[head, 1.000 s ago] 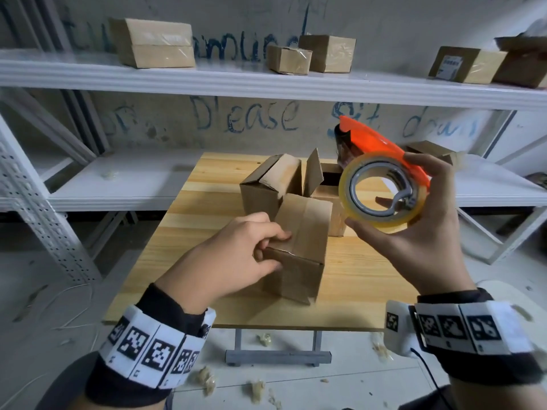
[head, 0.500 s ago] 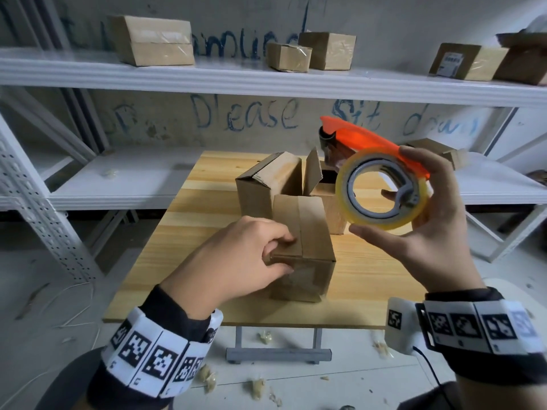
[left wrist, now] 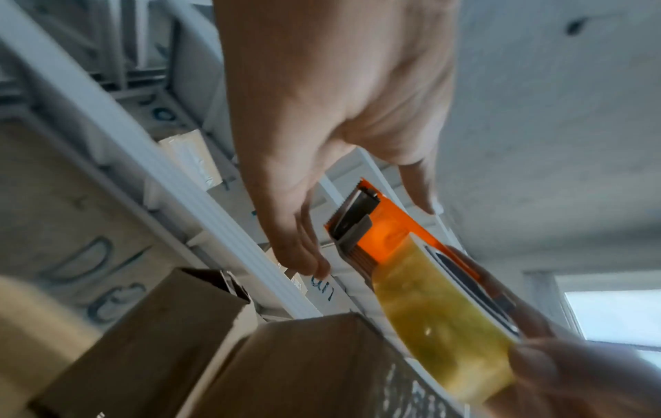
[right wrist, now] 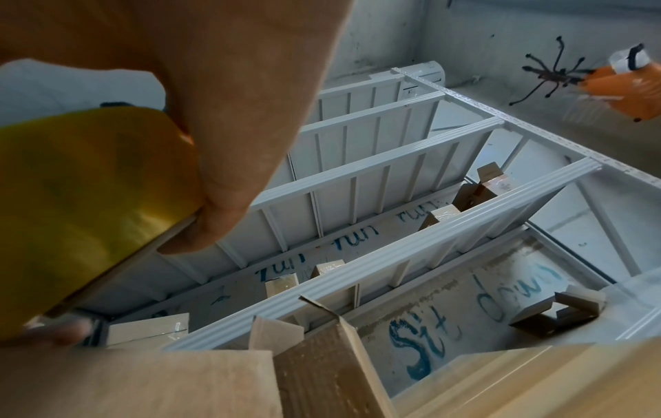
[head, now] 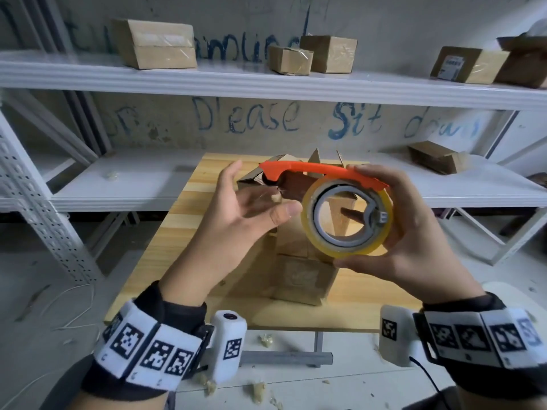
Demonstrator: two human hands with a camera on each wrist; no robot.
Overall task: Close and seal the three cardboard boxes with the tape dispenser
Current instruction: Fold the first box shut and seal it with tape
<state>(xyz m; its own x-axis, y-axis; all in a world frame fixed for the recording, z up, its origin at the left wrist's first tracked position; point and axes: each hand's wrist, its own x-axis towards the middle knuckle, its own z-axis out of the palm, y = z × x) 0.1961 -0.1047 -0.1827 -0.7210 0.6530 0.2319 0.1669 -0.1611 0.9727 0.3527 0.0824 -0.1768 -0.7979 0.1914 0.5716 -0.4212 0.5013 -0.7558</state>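
A: Where's the tape dispenser?

B: Up in the air over the wooden table, above the cardboard boxes. The right hand has it: thumb under the yellow tape roll, fingers curled over the orange top and round the far side

A: And the left hand?

B: Lifted beside the dispenser's cutter end, palm turned towards it, fingers loosely spread. It grips nothing. From the left wrist view its fingertips sit just beside the metal blade; whether they touch it I cannot tell

A: The boxes?

B: On the table, mostly hidden behind both hands. The nearest one shows a front face with a patch of clear tape, and its top is covered by the roll. Behind it at least 1 box stands with flaps pointing up, open. I can make out 2 for sure from the head view; a 3rd I cannot separate

A: Anything else around?

B: White metal shelves behind the table carry several taped boxes, and blue writing runs along the wall
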